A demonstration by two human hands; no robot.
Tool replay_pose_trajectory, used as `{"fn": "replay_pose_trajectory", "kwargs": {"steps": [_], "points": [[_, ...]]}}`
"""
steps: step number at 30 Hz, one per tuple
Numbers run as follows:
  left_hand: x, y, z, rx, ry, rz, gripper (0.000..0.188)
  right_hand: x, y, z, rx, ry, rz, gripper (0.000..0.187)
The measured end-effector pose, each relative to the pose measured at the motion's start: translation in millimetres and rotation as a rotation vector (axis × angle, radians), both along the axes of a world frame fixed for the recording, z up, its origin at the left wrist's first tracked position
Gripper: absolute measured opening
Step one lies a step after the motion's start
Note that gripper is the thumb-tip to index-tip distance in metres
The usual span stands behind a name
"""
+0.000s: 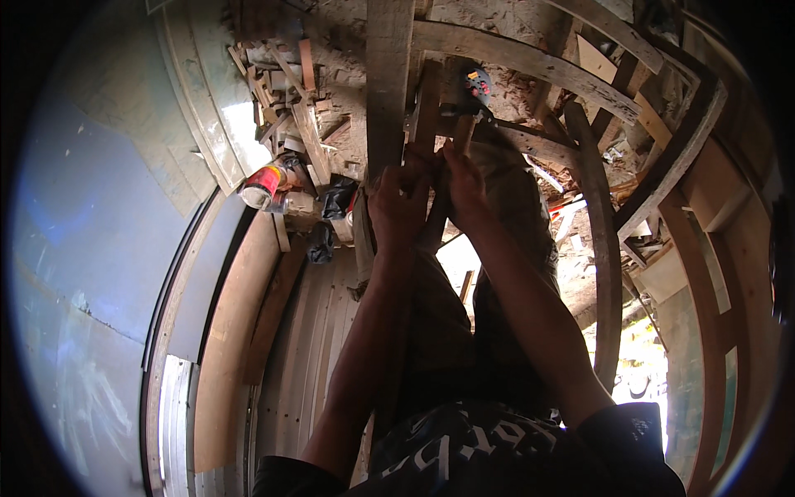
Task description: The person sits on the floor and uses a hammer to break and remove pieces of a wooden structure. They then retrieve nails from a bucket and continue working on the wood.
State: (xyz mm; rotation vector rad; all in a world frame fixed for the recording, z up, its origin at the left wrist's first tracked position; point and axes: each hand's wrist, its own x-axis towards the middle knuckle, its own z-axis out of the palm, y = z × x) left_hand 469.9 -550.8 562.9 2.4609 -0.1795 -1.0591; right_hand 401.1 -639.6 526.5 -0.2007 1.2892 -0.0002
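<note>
Wooden-handled hammer (464, 132) lying forward of the right hand (466, 192)

The right hand is gripping the handle, whose long axis is running away from the body, the dark head sitting crosswise beyond the fingers. The left hand (402, 197) is curling just beside it, farther from the hammer; whether it is holding anything, I cannot tell. Brown wooden strip (427, 103) is extending ahead, between the hands.

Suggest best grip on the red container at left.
Probably around the middle of the red container, from above with the left hand, the nearer one: it looks cylindrical and tipped, pale end toward near left, scrap wood beyond it.
</note>
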Motion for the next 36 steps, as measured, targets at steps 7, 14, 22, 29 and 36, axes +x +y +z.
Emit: {"fn": "replay_pose_trajectory", "kwargs": {"steps": [7, 14, 22, 29, 36], "points": [[-8, -12, -2, -0.073, 0.042, 0.074, 0.019, -18, -3, -16, 0.105, 0.008, -0.024, 0.032], [-11, -3, -10, -0.088, -0.026, 0.073, 0.01, -7, -7, -15, 0.051, -0.075, 0.071, 0.035], [-13, -2, -7, -0.059, 0.009, 0.094, 0.004, -15, -10, -31, -0.008, -0.004, 0.054, 0.031], [-17, 3, -20, -0.153, -0.095, 0.012, 0.019, -33, -23, -63, -0.314, 0.303, 0.216, 0.021], [-15, 7, -14, -0.205, -0.041, 0.021, 0.022, -24, 8, -73, -0.42, 0.282, 0.543, 0.031]]}}
